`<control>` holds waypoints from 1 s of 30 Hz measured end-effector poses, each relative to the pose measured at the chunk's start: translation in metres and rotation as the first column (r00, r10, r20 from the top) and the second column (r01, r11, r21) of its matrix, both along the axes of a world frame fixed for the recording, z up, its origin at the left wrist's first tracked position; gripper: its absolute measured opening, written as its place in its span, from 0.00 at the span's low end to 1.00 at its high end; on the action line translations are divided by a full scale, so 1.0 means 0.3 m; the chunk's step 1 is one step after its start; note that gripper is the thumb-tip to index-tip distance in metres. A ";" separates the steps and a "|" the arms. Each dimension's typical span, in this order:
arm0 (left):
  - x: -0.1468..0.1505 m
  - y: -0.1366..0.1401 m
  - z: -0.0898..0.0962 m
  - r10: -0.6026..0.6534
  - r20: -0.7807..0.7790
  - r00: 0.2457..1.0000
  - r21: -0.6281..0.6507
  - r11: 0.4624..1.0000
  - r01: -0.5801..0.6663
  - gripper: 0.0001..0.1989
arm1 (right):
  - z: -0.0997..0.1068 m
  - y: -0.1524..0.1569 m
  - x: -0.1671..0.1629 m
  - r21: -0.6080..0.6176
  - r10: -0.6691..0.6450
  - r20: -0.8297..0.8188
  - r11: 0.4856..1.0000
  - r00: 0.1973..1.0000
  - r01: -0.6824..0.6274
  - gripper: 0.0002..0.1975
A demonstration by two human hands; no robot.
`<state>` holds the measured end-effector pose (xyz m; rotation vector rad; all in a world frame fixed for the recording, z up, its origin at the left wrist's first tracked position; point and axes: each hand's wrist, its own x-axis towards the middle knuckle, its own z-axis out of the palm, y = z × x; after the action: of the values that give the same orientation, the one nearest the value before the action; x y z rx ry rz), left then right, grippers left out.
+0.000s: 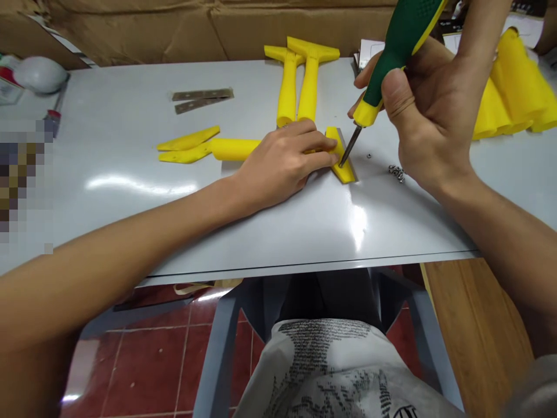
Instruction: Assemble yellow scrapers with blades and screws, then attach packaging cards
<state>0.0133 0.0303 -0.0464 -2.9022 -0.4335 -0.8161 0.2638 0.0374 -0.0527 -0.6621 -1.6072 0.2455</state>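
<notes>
My left hand (pixel 287 159) is closed over a yellow scraper (pixel 346 173) lying on the table, its fingertips on the head, which has a thin metal blade along its right edge. A yellow handle (pixel 237 149) sticks out on the other side of this hand; the middle is hidden beneath it. In my right hand (pixel 430 110) is a green and yellow screwdriver (pixel 391 64), tilted, its tip on the scraper head. Small screws (pixel 397 172) lie in a little pile to the right, with a single tiny piece (pixel 369 155) nearer the scraper.
Two yellow scrapers (pixel 310 81) lie behind my left hand. Two metal blades (pixel 202 97) and two flat yellow pieces (pixel 187 146) are on the left. Several yellow handles (pixel 522 87) are heaped at right. Cardboard (pixel 165 32) borders the white table's (pixel 261 232) back.
</notes>
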 end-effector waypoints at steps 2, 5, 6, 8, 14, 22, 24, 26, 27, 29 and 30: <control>0.000 0.000 0.000 0.011 -0.011 1.000 -0.006 1.000 -0.011 0.19 | -0.002 0.005 -0.007 0.024 -0.050 -0.015 0.998 0.999 0.051 0.42; 0.001 -0.004 0.003 0.025 -0.011 1.000 -0.042 0.999 -0.025 0.19 | -0.004 0.018 -0.009 0.090 -0.062 -0.018 0.994 0.998 0.063 0.45; 0.001 -0.005 0.005 0.029 -0.005 1.000 -0.064 0.998 -0.029 0.19 | -0.001 0.018 -0.006 0.075 -0.046 0.009 0.996 0.999 0.045 0.44; 0.002 -0.009 0.009 0.037 -0.002 0.999 -0.096 0.995 -0.037 0.19 | 0.010 0.007 -0.002 0.001 -0.034 0.068 0.999 0.997 0.035 0.41; 0.006 -0.013 0.012 0.032 0.027 0.999 -0.171 0.985 -0.027 0.17 | 0.045 -0.049 -0.023 0.041 0.019 0.050 0.999 0.999 -0.021 0.25; 0.006 -0.010 0.013 0.033 -0.034 0.999 -0.116 0.993 -0.037 0.19 | 0.003 0.029 -0.025 0.118 -0.041 0.067 0.992 0.997 0.033 0.40; 0.007 -0.011 0.018 0.034 -0.055 0.998 -0.055 0.998 -0.037 0.19 | 0.005 0.038 -0.012 0.123 0.069 0.045 0.990 0.997 -0.074 0.30; 0.009 -0.013 0.024 0.043 -0.077 0.996 -0.006 0.999 -0.044 0.20 | 0.024 0.021 0.000 0.110 0.175 -0.002 0.979 0.985 -0.174 0.26; 0.010 -0.015 0.027 0.052 -0.082 0.995 -0.006 0.999 -0.052 0.20 | 0.041 0.000 0.006 0.091 0.235 -0.022 0.968 0.972 -0.232 0.26; 0.013 -0.018 0.032 0.068 -0.073 0.995 -0.064 0.995 -0.073 0.19 | 0.091 -0.062 0.011 -0.002 0.344 -0.041 0.939 0.938 -0.344 0.28; 0.015 -0.018 0.034 0.074 -0.061 0.995 -0.102 0.992 -0.080 0.19 | 0.120 -0.098 0.010 -0.154 0.322 -0.045 0.933 0.946 -0.325 0.28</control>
<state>0.0178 0.0248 -0.0363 -2.9741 -0.5952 -0.7182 0.2668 0.0079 -0.0168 -0.5100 -1.6867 0.6277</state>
